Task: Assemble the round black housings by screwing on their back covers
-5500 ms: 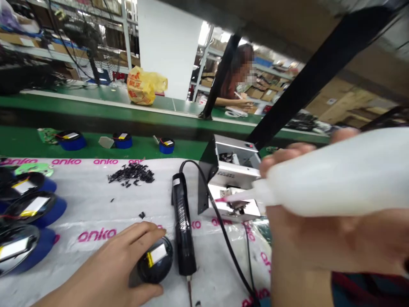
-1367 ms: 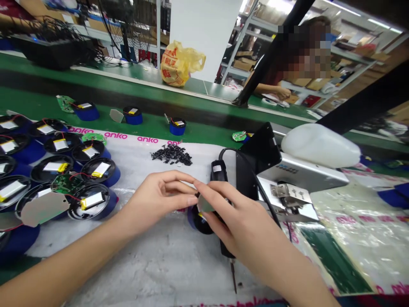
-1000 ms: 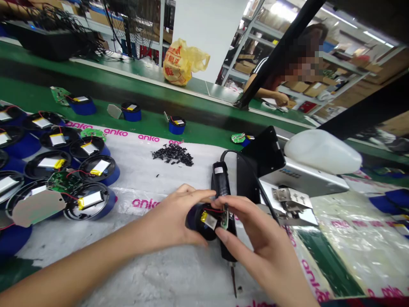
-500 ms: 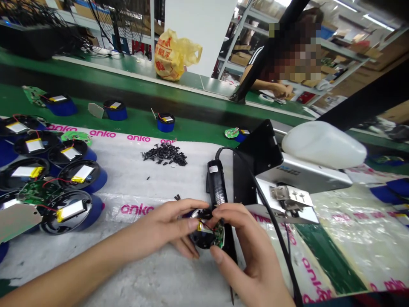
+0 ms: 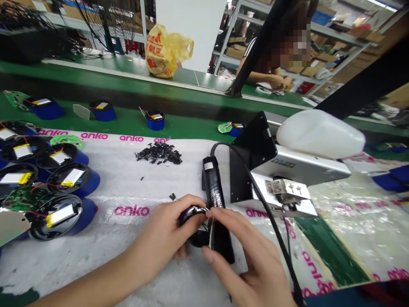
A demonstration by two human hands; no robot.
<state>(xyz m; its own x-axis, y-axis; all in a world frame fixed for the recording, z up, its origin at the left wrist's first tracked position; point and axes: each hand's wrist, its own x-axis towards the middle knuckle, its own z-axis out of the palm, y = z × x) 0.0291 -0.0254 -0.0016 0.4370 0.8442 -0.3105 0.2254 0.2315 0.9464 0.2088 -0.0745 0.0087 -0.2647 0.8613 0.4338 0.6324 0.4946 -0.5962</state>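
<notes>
The left hand (image 5: 166, 228) curls its fingers around the round housing (image 5: 198, 239) over the covered surface (image 5: 108, 185); the thin board (image 5: 211, 234) at its opening, beside the black driver (image 5: 213, 181), is pinched by the right hand (image 5: 252, 251), fingers narrow. A hard tug could strain any wires.

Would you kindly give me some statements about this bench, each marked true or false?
1. Small black parts are heaped on the sheet. True.
2. The bottle stands upright. False: the bottle lies on its side on the machine.
3. The left hand holds a round case. True.
4. The right hand grips the screwdriver. False: the right hand holds a thin board; the screwdriver lies on the sheet.
5. The yellow bag sits on the green counter. True.
</notes>
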